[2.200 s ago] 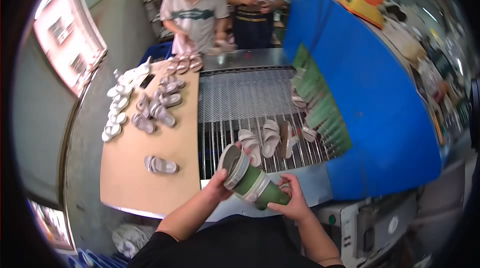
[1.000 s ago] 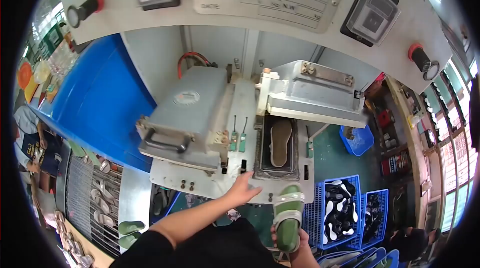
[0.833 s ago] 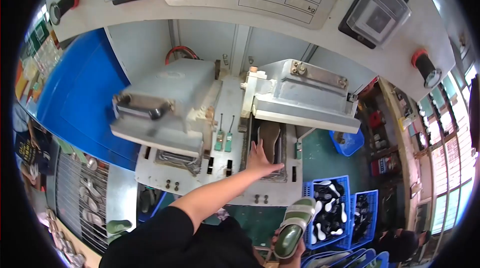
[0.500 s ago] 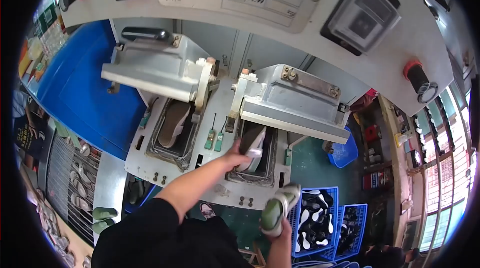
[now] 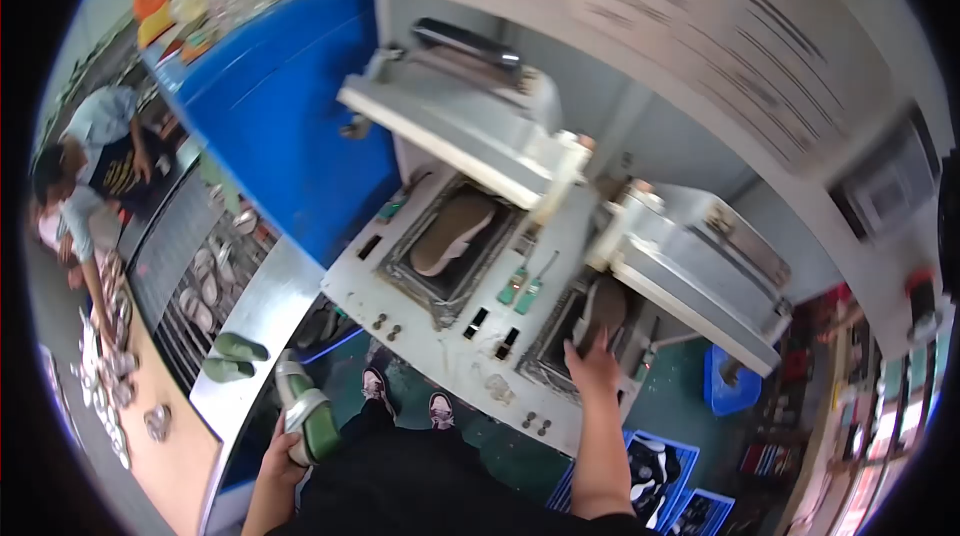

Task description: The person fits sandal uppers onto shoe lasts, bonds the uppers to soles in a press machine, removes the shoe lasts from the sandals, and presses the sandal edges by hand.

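At the lower left, my left hand [image 5: 283, 456] is closed around a sandal [image 5: 312, 416] with pale straps and a green form inside it. My right hand [image 5: 595, 368] reaches onto the right bed of a two-station press, fingers apart, its fingertips at the near end of a brown-soled shoe [image 5: 606, 308]. That shoe lies in the dark right mould [image 5: 548, 348], partly covered by my hand and the raised head. Another brown-soled shoe [image 5: 452, 234] with a pale edge lies sole up in the left mould [image 5: 405, 271].
Both press heads, left [image 5: 450, 126] and right [image 5: 700, 266], are tilted up. Two green forms [image 5: 232, 358] stand on a metal ledge beside a rack of sandals [image 5: 205, 291]. At far left a co-worker [image 5: 95, 151] reaches over sandals. Blue crates [image 5: 690, 456] hold shoes at lower right.
The view has swung left. My left hand has left the right mould and holds a sandal at lower left. My right hand, which held a sandal, is at the right mould without it.
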A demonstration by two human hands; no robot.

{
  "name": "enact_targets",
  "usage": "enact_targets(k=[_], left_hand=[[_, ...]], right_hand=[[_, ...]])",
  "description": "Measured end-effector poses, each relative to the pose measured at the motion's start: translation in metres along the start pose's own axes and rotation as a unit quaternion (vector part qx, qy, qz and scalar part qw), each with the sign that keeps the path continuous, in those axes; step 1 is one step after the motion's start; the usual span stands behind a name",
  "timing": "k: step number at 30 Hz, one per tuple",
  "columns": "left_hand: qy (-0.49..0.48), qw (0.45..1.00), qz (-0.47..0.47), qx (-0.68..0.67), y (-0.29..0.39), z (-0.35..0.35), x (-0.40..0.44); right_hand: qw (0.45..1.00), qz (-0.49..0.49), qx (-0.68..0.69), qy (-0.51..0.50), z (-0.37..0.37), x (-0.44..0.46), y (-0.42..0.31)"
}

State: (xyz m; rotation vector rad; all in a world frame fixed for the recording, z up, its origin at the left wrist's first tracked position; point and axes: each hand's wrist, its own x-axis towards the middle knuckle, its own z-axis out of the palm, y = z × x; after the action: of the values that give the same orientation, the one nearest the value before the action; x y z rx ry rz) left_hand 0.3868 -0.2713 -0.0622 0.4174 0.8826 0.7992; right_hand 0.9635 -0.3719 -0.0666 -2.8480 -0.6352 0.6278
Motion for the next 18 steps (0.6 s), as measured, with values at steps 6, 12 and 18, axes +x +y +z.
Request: enact_targets(k=[6, 12, 18], left_hand=[[0.085, 0.981, 0.154, -0.08, 0.012, -0.02, -0.054], [0.032, 0.982, 0.118, -0.146, 0.04, -0.05, -0.037], [-0.084, 0.98, 0.179, -0.029, 0.117, -0.089, -0.006]], right_hand=[[0.878, 0.032, 0.04, -0.476, 0.078, -0.112, 0.062], [0.841, -0.092, 0.193, -0.497, 0.118, -0.174, -0.087], [0.79, -0.163, 0.378, -0.454, 0.165, -0.244, -0.215]])
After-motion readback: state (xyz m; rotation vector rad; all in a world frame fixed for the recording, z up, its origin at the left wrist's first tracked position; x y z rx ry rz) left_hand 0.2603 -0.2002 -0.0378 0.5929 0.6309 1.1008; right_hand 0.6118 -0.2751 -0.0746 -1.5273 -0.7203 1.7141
